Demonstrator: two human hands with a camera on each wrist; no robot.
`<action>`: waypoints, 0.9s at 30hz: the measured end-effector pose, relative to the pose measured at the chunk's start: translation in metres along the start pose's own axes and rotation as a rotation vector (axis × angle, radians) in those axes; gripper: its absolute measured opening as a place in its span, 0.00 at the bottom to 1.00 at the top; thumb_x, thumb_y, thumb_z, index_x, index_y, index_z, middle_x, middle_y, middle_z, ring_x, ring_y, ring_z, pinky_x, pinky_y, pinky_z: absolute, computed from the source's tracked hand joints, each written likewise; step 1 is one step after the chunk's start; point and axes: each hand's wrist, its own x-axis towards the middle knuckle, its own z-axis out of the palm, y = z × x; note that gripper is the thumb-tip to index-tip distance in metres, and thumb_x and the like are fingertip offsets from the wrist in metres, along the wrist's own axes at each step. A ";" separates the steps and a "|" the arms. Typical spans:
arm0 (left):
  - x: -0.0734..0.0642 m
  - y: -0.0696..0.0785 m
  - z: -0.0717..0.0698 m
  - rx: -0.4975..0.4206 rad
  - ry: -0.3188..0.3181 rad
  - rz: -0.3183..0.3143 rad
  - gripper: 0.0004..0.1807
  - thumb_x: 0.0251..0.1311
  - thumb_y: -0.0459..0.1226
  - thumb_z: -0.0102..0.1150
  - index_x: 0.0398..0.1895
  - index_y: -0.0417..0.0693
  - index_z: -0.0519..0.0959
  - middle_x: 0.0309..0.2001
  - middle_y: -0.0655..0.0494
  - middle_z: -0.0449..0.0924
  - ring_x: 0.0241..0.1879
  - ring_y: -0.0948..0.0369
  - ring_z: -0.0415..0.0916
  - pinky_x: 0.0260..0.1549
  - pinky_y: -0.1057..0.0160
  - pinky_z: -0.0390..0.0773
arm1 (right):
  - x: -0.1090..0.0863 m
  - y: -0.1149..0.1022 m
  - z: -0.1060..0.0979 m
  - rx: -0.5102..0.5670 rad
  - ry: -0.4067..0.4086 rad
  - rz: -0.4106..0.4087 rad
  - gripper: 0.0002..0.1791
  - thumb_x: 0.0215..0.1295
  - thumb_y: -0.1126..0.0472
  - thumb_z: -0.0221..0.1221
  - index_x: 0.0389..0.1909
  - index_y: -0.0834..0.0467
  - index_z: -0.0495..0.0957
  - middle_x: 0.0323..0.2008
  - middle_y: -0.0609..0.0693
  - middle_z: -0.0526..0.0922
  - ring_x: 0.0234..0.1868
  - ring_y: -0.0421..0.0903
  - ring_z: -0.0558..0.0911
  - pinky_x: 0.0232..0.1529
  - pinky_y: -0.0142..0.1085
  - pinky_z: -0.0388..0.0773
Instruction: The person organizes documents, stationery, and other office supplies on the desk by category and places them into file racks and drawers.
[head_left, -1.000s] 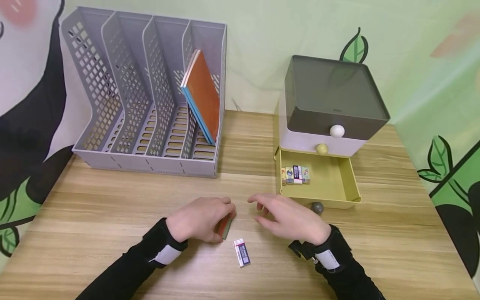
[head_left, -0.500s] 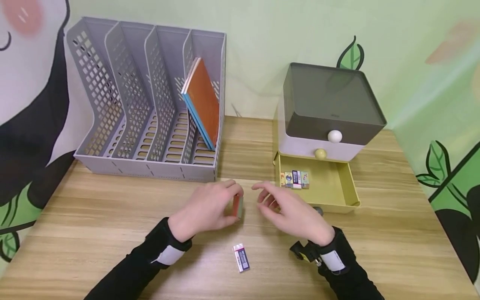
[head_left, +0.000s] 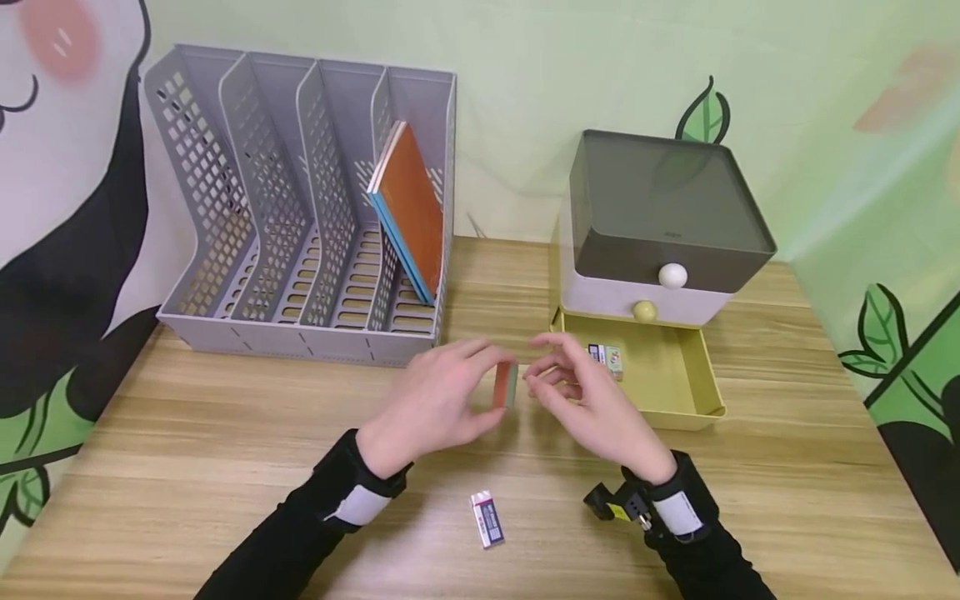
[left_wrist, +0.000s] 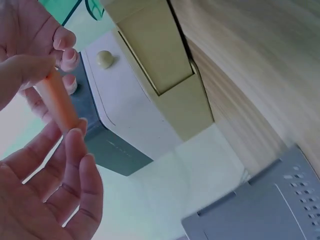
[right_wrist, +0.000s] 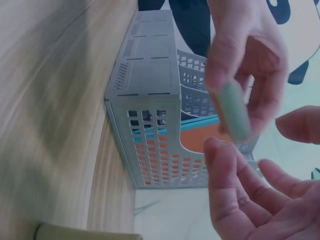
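My left hand [head_left: 442, 404] pinches an orange-and-green eraser [head_left: 505, 385] between thumb and fingers, above the table in the middle of the head view. In the left wrist view, the orange side of the eraser [left_wrist: 60, 102] faces the camera; its green side [right_wrist: 235, 112] shows in the right wrist view. Just right of it, my right hand [head_left: 592, 404] has relaxed, bent fingers around nothing, fingertips close to the eraser. A white-and-navy sleeved eraser [head_left: 487, 519] lies on the table in front. Behind the right hand, the pulled-out yellow drawer [head_left: 675, 367] has small erasers [head_left: 613, 362] at its left, partly hidden.
A grey file rack [head_left: 300, 333] stands at the back left, with orange and blue booklets [head_left: 408, 212] leaning in its rightmost slot. The small drawer cabinet [head_left: 671, 208] stands at the back right, against a printed wall cloth. Wooden tabletop [head_left: 225, 450] lies in front.
My left hand has lifted the orange-and-green eraser off the table and carried it right and away from me. My right hand has shifted slightly right, now covering part of the erasers in the drawer.
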 end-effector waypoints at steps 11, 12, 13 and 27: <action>0.020 0.010 0.008 -0.032 0.138 0.033 0.27 0.45 0.48 0.67 0.51 0.53 0.78 0.45 0.62 0.79 0.40 0.65 0.77 0.32 0.69 0.77 | 0.004 0.002 0.000 0.187 0.052 -0.013 0.23 0.64 0.67 0.55 0.58 0.58 0.61 0.38 0.59 0.81 0.35 0.43 0.81 0.37 0.37 0.82; 0.021 0.010 0.009 -0.037 0.142 0.030 0.27 0.45 0.48 0.67 0.51 0.53 0.78 0.44 0.62 0.78 0.39 0.65 0.76 0.31 0.69 0.77 | 0.004 0.002 0.000 0.193 0.057 -0.015 0.22 0.64 0.68 0.55 0.58 0.58 0.62 0.37 0.60 0.81 0.35 0.43 0.81 0.37 0.37 0.82; 0.022 0.011 0.009 -0.044 0.146 0.030 0.26 0.45 0.48 0.67 0.51 0.53 0.78 0.44 0.63 0.78 0.39 0.66 0.76 0.31 0.70 0.77 | 0.004 0.002 -0.001 0.201 0.062 -0.019 0.23 0.64 0.68 0.55 0.58 0.58 0.61 0.37 0.60 0.81 0.35 0.43 0.82 0.37 0.37 0.82; 0.036 0.021 0.022 -0.125 0.117 -0.002 0.25 0.54 0.44 0.63 0.56 0.49 0.73 0.50 0.57 0.77 0.43 0.63 0.77 0.40 0.68 0.79 | -0.001 0.011 -0.039 0.227 0.181 0.039 0.20 0.65 0.69 0.52 0.58 0.63 0.63 0.36 0.59 0.75 0.32 0.46 0.84 0.35 0.36 0.83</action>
